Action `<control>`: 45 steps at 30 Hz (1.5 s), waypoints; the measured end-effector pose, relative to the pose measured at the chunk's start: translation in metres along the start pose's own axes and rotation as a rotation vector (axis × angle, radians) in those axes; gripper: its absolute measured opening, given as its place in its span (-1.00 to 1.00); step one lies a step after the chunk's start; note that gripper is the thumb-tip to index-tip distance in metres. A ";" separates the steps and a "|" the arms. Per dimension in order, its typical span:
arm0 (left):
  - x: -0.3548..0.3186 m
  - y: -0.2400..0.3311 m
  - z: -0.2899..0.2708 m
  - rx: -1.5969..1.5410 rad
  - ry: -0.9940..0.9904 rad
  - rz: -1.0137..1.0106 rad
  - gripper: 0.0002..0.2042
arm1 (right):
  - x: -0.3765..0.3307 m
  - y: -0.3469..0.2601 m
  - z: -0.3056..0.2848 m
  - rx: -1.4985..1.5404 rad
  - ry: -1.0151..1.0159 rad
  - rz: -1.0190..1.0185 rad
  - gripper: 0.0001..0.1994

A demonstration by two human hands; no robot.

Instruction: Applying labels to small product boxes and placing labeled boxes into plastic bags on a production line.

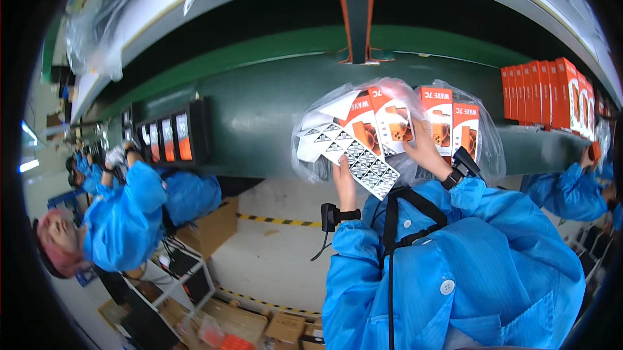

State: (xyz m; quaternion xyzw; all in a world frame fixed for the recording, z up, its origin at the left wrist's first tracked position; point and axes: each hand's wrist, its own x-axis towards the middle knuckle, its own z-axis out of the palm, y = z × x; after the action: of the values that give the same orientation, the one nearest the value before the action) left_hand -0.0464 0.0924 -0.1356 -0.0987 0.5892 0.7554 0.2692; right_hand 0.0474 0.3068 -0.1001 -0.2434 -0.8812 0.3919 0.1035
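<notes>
My left hand [344, 181] pinches the lower edge of a sheet of black-and-white labels [357, 160], which lies tilted over the boxes. My right hand [427, 154] grips the right side of an orange-and-white box [394, 121], its thumb on the front face. Another orange-and-white box [359, 118] is partly covered by the sheet, to the left. Two more such boxes, the nearer one [465, 130] among them, stand right of my right hand. Clear plastic bags [491, 149] surround these boxes on the green bench. My fingertips behind the sheet and the box are hidden.
A row of orange boxes [529, 93] stands on the bench at the right. Black trays [174, 137] with orange-and-black items sit at the left. An orange-edged post [355, 12] rises at the back. Co-workers in blue sit at left [126, 217] and right [563, 193].
</notes>
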 end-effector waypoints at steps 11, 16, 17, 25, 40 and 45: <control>0.003 0.044 0.033 0.476 -0.241 0.139 -0.45 | 0.015 0.028 0.008 0.780 0.000 0.547 -0.34; -0.001 0.083 0.021 0.317 -0.150 0.104 -0.46 | 0.015 -0.013 -0.017 0.827 -0.032 0.542 -0.28; -0.010 0.100 0.029 0.267 -0.174 0.067 -0.47 | 0.009 -0.002 -0.015 0.799 -0.057 0.535 -0.34; -0.127 0.186 0.049 0.051 -0.261 -0.057 -0.47 | -0.072 0.011 -0.157 1.535 -0.688 0.625 -0.43; -0.025 -0.049 0.181 0.630 -0.533 0.086 -0.62 | -0.118 0.130 -0.131 0.524 0.356 0.424 -0.44; -0.031 -0.054 0.182 0.461 -0.599 -0.077 -0.56 | -0.120 0.153 -0.114 0.524 0.220 0.498 -0.38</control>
State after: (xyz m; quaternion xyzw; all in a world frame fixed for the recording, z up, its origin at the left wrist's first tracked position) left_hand 0.0381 0.2637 -0.1139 0.1677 0.6350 0.5877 0.4726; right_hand 0.2465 0.4065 -0.1355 -0.4561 -0.6484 0.5888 0.1577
